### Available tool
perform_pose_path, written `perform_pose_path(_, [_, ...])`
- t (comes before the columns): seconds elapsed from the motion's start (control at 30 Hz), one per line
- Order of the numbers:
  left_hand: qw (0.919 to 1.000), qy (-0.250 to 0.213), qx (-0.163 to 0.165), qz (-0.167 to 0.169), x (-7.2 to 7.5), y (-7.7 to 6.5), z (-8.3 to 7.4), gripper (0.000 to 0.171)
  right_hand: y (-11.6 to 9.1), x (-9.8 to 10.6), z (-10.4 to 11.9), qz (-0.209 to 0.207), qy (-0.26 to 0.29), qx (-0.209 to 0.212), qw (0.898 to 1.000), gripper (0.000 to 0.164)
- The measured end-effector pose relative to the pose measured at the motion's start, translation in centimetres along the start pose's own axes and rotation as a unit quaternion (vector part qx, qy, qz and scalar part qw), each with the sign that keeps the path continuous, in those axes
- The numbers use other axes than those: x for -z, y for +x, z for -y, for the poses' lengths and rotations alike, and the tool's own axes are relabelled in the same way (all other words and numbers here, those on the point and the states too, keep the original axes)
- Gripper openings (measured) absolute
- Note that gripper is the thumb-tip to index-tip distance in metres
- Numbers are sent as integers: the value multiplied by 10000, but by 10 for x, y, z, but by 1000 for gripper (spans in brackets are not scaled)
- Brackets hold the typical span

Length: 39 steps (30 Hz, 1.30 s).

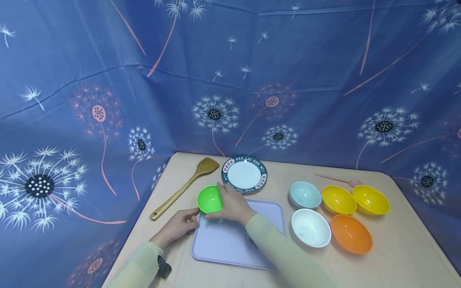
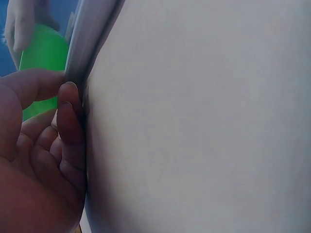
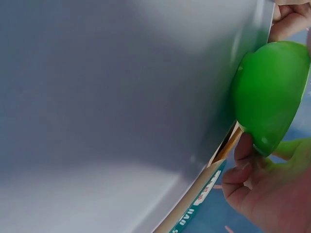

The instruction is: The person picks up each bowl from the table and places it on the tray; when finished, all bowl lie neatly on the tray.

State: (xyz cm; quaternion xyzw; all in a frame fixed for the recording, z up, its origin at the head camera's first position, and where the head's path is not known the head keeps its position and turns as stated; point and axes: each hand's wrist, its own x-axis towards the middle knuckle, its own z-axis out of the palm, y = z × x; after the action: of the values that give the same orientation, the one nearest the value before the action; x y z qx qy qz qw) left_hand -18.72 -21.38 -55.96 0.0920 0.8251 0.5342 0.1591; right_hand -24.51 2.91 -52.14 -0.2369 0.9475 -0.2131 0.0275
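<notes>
My right hand (image 1: 234, 205) grips a small green bowl (image 1: 208, 199) by its right side, fingers at the rim. The bowl is at the far left corner of a pale lavender tray (image 1: 234, 246); in the right wrist view its green underside (image 3: 269, 92) shows close over the tray surface (image 3: 121, 97). At the tray's left edge, my left hand (image 1: 180, 226) pinches the rim near that corner. The left wrist view shows the fingers (image 2: 70, 124) curled at the tray rim (image 2: 92, 34), with the green bowl (image 2: 46, 48) behind them.
A wooden spatula (image 1: 180, 193) lies left of the tray, and a green-rimmed plate (image 1: 245, 175) sits behind it. To the right stand a light blue bowl (image 1: 305, 195), a white bowl (image 1: 311, 229), two yellow bowls (image 1: 338, 200) and an orange bowl (image 1: 351, 235). Behind them lies a pink spoon (image 1: 354, 183).
</notes>
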Motion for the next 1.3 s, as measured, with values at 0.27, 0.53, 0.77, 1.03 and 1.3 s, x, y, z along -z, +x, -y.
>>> perform_pose_path(0.27, [10000,1,3,-34,-2,0,-1,61,-13,15,-17,-89,-28,124,9999,131])
perform_pose_path(0.53, [10000,-44,51,-72,-2,0,-2,62,-43,65,-50,-406,-260,293,9984,117])
perform_pose_path(0.77, [9999,-90,67,-54,-2,0,-2,63,-82,111,-100,-822,-324,290,9957,111])
perform_pose_path(1.03, [9999,-81,103,-30,-1,1,-2,63,-121,164,-175,-972,-610,-440,9924,115])
perform_pose_path(1.3, [9998,-180,67,46,-2,0,-3,64,-170,210,-253,-578,-854,-1454,9840,121])
